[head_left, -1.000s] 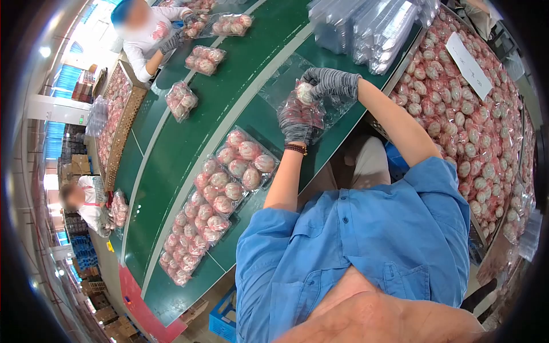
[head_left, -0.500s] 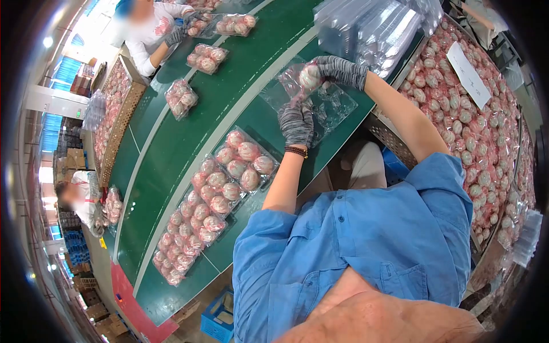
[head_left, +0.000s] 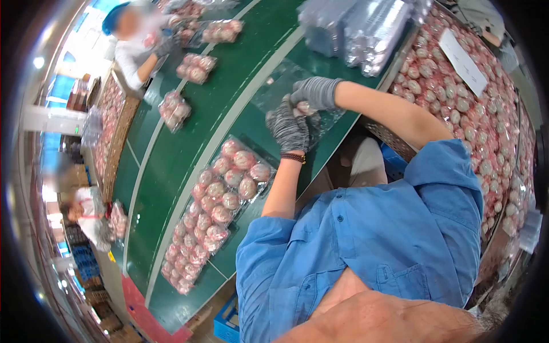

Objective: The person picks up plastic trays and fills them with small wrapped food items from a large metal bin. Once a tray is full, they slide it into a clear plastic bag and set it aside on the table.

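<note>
In grey knit gloves, my two hands meet over a clear plastic tray (head_left: 331, 123) on the green table. My right hand (head_left: 316, 93) comes in from the right, fingers curled down over a round white ball in pink wrap (head_left: 305, 107). My left hand (head_left: 287, 127), a beaded bracelet at its wrist, closes against the same ball from the near left. Most of the ball is hidden by the gloves. Left of my arms lies a row of clear packs (head_left: 211, 197) filled with pink-wrapped balls.
Stacked clear trays (head_left: 360, 34) stand at the table's far right. A large bin of pink-wrapped balls (head_left: 457, 108) with a white paper sheet (head_left: 462, 62) is on my right. Filled packs (head_left: 196, 67) lie across the belt. Co-workers (head_left: 134, 43) work opposite. A blue crate (head_left: 227, 321) sits below.
My right hand has moved left and down, bringing the ball from above the tray to low over it. My left hand has shifted slightly left and now touches the right. The view has turned slightly.
</note>
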{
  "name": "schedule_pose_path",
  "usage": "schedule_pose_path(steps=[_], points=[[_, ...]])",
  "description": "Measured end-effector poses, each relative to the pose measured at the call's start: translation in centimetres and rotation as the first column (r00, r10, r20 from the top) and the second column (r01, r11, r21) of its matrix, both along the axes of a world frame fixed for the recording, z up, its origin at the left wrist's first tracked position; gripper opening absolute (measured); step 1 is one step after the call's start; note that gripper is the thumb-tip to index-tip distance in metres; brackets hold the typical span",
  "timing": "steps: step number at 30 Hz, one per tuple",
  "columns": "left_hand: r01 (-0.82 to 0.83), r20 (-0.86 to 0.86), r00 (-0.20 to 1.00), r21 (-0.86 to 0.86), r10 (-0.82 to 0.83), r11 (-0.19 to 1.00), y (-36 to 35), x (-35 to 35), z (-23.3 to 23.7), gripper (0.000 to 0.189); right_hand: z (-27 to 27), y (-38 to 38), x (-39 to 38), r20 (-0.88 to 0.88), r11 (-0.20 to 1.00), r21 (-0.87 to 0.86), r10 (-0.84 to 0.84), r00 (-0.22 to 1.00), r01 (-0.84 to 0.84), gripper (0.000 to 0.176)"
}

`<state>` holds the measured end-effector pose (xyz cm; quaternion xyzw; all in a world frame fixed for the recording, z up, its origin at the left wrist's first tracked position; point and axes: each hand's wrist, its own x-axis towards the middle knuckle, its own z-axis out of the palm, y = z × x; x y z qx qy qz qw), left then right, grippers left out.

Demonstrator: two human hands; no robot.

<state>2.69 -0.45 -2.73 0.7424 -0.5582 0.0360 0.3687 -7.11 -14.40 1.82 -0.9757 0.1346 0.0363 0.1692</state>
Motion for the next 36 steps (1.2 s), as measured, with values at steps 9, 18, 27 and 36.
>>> schedule_pose_path(steps=[9,18,27,36], points=[[0.335,0.3,0.868,0.238,-0.397,0.912,-3.1,2.2,1.9,0.035,-4.5,4.8,-3.9,0.592,0.849,-0.11,-0.362,0.721,0.516,0.031],[0.391,-0.145,0.916,0.107,-0.375,0.914,-3.9,0.2,-1.1,0.046,-6.6,2.9,-3.0,0.599,0.8,0.177,-0.55,0.582,0.573,0.045],[0.369,-0.042,0.929,0.166,-0.367,0.914,-4.4,-0.5,1.0,0.038,1.1,7.3,-27.8,-0.224,0.733,-0.001,-0.663,0.714,0.68,0.029],[0.3,-0.14,0.944,0.002,-0.297,0.954,-3.4,-0.6,-0.4,0.03,-12.5,3.4,-39.8,-0.124,0.684,-0.573,-0.617,0.777,0.451,0.042]])
